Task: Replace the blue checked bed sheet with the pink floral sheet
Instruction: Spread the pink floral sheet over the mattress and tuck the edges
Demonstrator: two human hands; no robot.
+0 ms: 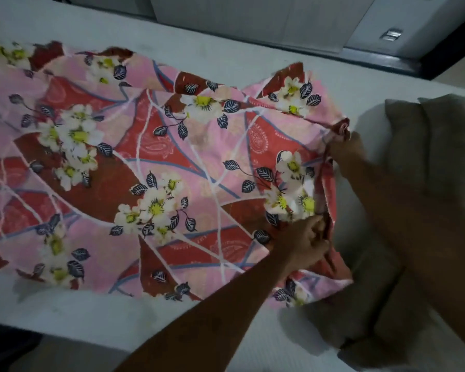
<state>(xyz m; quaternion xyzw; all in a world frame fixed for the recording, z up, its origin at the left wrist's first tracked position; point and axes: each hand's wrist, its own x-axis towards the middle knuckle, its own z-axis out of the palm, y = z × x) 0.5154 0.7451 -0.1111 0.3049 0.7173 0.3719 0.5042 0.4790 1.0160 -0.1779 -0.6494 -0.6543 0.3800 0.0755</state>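
Left hand [304, 238], right hand [346, 147] on rumpled pink floral sheet [145, 157] edge.

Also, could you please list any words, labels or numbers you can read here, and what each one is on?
None can be read.
The pink floral sheet carries only a print of flowers, leaves and paisley; no tag shows.
The mattress, pillows and cupboard doors show no writing.

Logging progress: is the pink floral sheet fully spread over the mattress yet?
Partly spread. The pink floral sheet lies rumpled with bare mattress showing beside it; left hand and right hand grip its edge.
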